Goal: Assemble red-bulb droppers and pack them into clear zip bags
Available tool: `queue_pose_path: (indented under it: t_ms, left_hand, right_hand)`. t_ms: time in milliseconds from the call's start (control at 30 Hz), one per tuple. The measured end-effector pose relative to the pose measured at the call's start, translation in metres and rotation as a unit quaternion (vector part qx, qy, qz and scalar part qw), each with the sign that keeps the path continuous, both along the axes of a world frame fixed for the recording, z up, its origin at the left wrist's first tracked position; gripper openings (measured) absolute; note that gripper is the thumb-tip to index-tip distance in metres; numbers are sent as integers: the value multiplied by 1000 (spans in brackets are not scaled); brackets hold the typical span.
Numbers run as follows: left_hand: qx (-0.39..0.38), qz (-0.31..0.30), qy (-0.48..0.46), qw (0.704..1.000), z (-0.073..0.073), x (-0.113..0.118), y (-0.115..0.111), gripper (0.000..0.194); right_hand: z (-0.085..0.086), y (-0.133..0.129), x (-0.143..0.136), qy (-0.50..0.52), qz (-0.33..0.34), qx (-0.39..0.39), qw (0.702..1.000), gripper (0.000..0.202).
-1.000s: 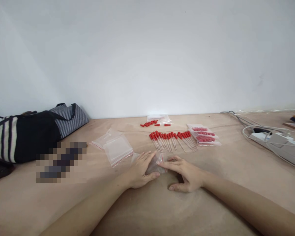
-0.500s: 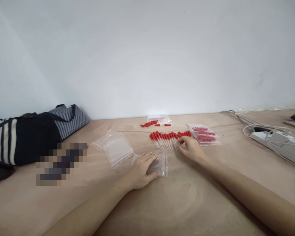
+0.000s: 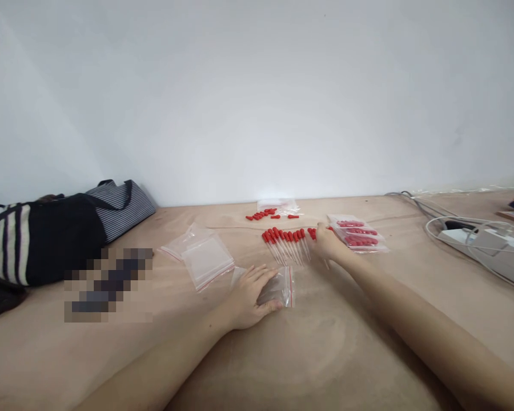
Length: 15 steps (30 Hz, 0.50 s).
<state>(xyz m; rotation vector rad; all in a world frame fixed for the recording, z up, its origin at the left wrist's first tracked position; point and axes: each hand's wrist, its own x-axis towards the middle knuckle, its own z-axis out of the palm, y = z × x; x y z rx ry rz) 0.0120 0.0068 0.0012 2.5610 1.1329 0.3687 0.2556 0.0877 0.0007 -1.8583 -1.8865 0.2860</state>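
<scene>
My left hand (image 3: 257, 297) lies flat with fingers stretched over a clear zip bag (image 3: 288, 288) that has a red seal line. My right hand (image 3: 328, 242) is curled over the right end of a row of red-bulbed droppers (image 3: 285, 240). Red bulbs show on both sides of its fingers, and a thin tube pokes out below the palm; the fingertips are partly hidden. Beyond the row lie loose red bulbs (image 3: 260, 214). To the right are filled zip bags (image 3: 360, 234) with red bulbs inside.
Flat zip bags (image 3: 208, 260) lie left of my left hand. Thin clear tubes on a bag (image 3: 278, 206) are by the wall. A black and striped bag (image 3: 68, 234) stands at the left. A white power strip (image 3: 488, 248) with cables is at the right.
My right hand has shifted slightly right and turned more over the droppers. A gap has opened in the row, to the left of that hand. My left hand stays on the bag.
</scene>
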Motion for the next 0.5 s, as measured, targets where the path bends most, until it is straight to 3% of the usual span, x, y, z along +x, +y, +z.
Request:
queue_pose_path:
  t_ms: [67, 167, 300, 500]
  left_hand:
    - [-1, -1, 1, 1000, 0, 0, 0, 60]
    - [0, -2, 8, 1000, 1, 1, 0, 59]
    - [0, -2, 18, 1000, 1, 2, 0, 60]
    - [23, -2, 12, 1000, -3, 2, 0, 60]
  right_hand:
    - [11, -16, 7, 24, -7, 2, 1000, 52]
    - [16, -43, 12, 185, 48, -13, 981, 57]
    - [-4, -70, 1, 414, 79, 34, 906, 45]
    - [-35, -83, -27, 544, 49, 49, 836, 43]
